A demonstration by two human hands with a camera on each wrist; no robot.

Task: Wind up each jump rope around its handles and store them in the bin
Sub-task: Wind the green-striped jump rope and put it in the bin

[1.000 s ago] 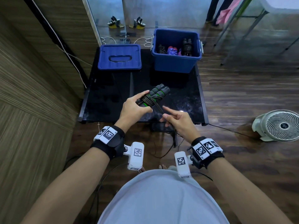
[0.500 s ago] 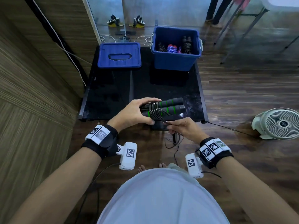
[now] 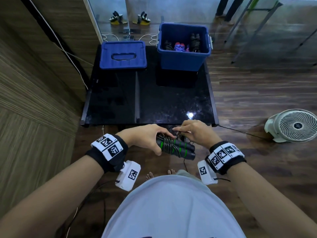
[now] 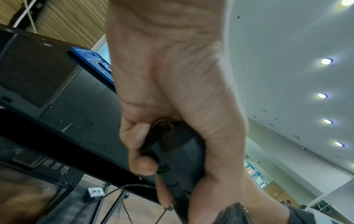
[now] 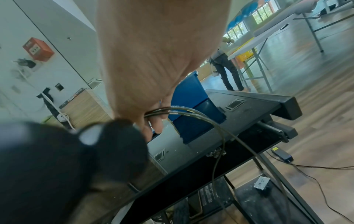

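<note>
My left hand (image 3: pixel 151 138) grips a pair of black jump rope handles (image 3: pixel 181 149) with green rings, held side by side in front of the black table's near edge. Thin dark cord (image 3: pixel 169 143) is coiled several times round the handles. My right hand (image 3: pixel 193 131) pinches a loop of that cord (image 5: pixel 191 113) just above the handles. In the left wrist view my fingers (image 4: pixel 141 136) curl round the handle ends (image 4: pixel 178 151). The open blue bin (image 3: pixel 183 57) stands at the table's far right with wound ropes (image 3: pixel 180 46) inside.
A blue bin lid (image 3: pixel 122 54) lies at the back left of the black table (image 3: pixel 154 100). A wood-panel wall runs along the left. A white floor fan (image 3: pixel 293 125) stands on the wooden floor at the right. Cables trail under the table.
Both hands and the handles have come back toward my body, off the table's front edge. The handles have swung round to point right and toward me, and my right hand has lifted the cord over them.
</note>
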